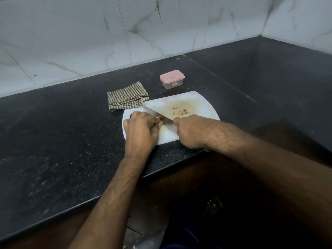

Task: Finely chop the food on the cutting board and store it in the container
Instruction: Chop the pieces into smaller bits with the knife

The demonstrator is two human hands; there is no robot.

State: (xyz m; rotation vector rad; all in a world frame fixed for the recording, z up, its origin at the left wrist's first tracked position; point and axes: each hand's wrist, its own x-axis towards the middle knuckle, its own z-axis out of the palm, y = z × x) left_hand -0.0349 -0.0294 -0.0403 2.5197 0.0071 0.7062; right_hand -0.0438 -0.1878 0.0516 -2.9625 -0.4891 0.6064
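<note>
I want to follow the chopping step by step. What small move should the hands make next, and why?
Probably press the knife down through the yellow piece that the left hand pinches on the cutting board. The right hand grips the handle, the blade lies beside that piece, and the container is lidded.

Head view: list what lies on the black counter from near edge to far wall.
White round-cornered plastic cutting board → brown-and-cream checked cloth → small clear plastic container with pink lid.

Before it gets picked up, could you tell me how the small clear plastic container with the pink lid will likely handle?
The small clear plastic container with the pink lid looks empty, so probably light. Its smooth sides may slide on the polished black countertop. Low and boxy, it seems unlikely to tip.
</note>
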